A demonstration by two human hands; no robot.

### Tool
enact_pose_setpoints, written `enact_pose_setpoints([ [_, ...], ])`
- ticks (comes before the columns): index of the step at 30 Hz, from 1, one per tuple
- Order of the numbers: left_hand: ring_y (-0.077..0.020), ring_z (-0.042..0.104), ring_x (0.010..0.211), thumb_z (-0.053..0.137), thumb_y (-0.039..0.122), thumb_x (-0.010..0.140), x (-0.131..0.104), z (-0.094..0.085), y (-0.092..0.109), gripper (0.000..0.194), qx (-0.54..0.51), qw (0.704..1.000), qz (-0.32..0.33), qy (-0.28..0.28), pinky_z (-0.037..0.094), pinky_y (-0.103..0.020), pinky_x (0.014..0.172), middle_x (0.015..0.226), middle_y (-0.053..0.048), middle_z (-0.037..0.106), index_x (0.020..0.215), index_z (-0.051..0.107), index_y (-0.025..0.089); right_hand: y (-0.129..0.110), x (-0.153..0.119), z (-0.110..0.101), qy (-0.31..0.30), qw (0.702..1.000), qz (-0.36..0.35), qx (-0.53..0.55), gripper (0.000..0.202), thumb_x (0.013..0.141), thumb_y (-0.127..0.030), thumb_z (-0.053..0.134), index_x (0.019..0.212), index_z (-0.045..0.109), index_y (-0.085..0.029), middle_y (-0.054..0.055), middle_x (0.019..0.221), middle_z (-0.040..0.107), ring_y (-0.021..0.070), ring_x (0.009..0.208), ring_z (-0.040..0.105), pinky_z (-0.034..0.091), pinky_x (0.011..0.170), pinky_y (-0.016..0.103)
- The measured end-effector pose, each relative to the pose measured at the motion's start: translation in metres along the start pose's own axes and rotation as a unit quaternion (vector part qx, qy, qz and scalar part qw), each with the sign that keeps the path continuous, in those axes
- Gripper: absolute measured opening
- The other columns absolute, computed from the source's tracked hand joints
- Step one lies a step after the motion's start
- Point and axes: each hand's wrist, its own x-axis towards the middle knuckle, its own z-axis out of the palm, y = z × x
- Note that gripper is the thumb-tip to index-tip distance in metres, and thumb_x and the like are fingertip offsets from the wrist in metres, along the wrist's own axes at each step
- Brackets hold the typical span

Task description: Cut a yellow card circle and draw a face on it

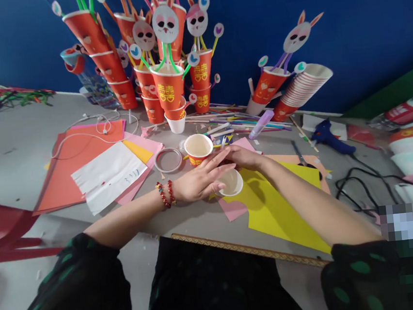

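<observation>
A paper cup [233, 184] lies tipped on the bench [194, 219], its pale mouth toward the person. The left hand [197, 179] reaches over it, fingers extended; the right hand [245, 157] is just behind, fingers partly hidden. Whether either grips the cup, I cannot tell. Beyond stands an upright red cup [196, 160], beside a tape roll [157, 161]. A yellow sheet [281, 211] spreads rightward; a blue glue gun [331, 138] lies farther off.

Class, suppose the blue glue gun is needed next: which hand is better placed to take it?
Probably the right hand: it lies nearer the glue gun, with the left hand farther left.
</observation>
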Motion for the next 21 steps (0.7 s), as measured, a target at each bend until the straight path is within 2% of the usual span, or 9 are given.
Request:
enact_pose_setpoints([
  [3,-0.0303,0.004,0.154,0.035,0.036,0.103,0.0,0.0,-0.001,0.056,-0.007,1.0,0.002,-0.002,0.02,-0.053,0.123,0.167,-0.015,-0.001,0.154,0.026,0.015,0.001,0.003,-0.002,-0.082,0.996,0.0,-0.022,0.031,0.088,-0.042,0.064,0.094,0.075,-0.014,-0.001,0.055,0.065,0.0117,0.047,0.055,0.042,0.043,0.021],
  [7,-0.0292,0.006,0.154,0.035,0.038,0.103,-0.002,0.0,-0.002,0.056,-0.009,1.0,0.004,0.001,0.018,-0.05,0.124,0.167,-0.015,0.001,0.153,0.028,0.013,-0.002,0.007,-0.003,-0.124,0.991,-0.031,-0.046,0.032,0.087,-0.044,0.064,0.096,0.075,-0.016,0.001,0.062,0.07,0.0149,0.056,0.063,0.051,0.051,0.023],
  [12,-0.0292,0.003,0.154,0.035,0.039,0.103,-0.003,0.002,-0.002,0.056,-0.007,1.0,-0.006,0.011,0.016,-0.05,0.125,0.168,-0.011,0.0,0.153,0.029,0.016,-0.004,0.01,-0.001,-0.123,0.986,-0.068,-0.085,0.033,0.085,-0.046,0.067,0.099,0.076,-0.017,0.005,0.081,0.076,0.0201,0.074,0.069,0.056,0.062,0.027],
  [17,-0.0297,0.004,0.154,0.036,0.038,0.102,-0.002,0.003,-0.001,0.055,-0.007,1.0,-0.009,0.015,0.017,-0.052,0.124,0.168,-0.012,0.002,0.152,0.031,0.015,-0.002,0.013,-0.003,-0.109,0.985,-0.085,-0.106,0.035,0.085,-0.049,0.067,0.098,0.077,-0.018,0.006,0.087,0.078,0.022,0.078,0.07,0.058,0.067,0.03],
  [21,-0.0293,0.007,0.154,0.035,0.039,0.103,-0.002,0.002,0.0,0.056,-0.007,1.0,-0.005,0.017,0.019,-0.052,0.124,0.167,-0.013,0.004,0.153,0.029,0.015,-0.002,0.012,-0.005,-0.12,0.982,-0.101,-0.11,0.036,0.086,-0.05,0.065,0.096,0.077,-0.018,0.006,0.093,0.078,0.0236,0.086,0.07,0.058,0.074,0.033],
])
